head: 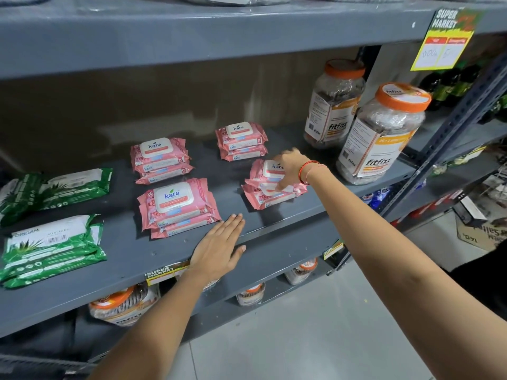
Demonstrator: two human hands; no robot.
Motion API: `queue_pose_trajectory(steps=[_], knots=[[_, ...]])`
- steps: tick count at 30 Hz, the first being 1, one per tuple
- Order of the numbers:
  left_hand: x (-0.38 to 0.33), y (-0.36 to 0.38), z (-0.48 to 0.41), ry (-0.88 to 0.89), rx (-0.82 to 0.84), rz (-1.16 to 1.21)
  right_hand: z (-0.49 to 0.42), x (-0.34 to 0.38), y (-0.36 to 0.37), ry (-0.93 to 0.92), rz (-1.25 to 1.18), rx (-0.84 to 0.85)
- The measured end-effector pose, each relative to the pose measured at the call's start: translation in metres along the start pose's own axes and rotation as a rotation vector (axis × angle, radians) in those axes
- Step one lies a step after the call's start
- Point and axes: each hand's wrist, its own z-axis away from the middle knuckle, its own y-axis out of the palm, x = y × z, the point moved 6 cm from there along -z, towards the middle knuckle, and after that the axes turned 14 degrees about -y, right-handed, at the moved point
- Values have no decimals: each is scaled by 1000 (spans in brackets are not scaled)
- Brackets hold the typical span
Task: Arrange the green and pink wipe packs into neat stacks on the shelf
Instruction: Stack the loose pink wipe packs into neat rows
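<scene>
From the head camera, a grey metal shelf (274, 242) carries four stacks of pink wipe packs and two of green. The right hand (288, 168) reaches to the front right pink stack (263, 193), its fingers curled around the top pack, which sits askew on the packs below. The left hand (219, 248) lies flat and open on the shelf's front edge, palm down, holding nothing, its fingertips just beside the front middle pink stack (178, 207). Behind that stands another pink stack (160, 159), and a fourth (241, 141) sits further back towards the right. The green packs lie at the left: one stack near the front (52, 250), one behind it (57, 189). Two orange-lidded jars (381, 135) stand at the right end of the shelf, near the right hand's wrist
</scene>
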Motion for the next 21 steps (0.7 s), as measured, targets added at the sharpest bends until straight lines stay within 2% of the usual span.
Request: queue_pose_trajectory(steps=[6, 13, 16, 19, 21], knots=[[0, 1, 0, 2, 5, -10, 0, 3, 1, -85, 6, 73], [0, 2, 0, 11, 7, -2, 0, 2, 6, -128, 48, 40], [1, 1, 0, 7, 4, -11, 12, 9, 9, -141, 74, -48], [1, 2, 1, 11, -8, -26, 18, 24, 25, -152, 147, -252], [1, 2, 1, 14, -14, -32, 17, 34, 41, -155, 169, -320]])
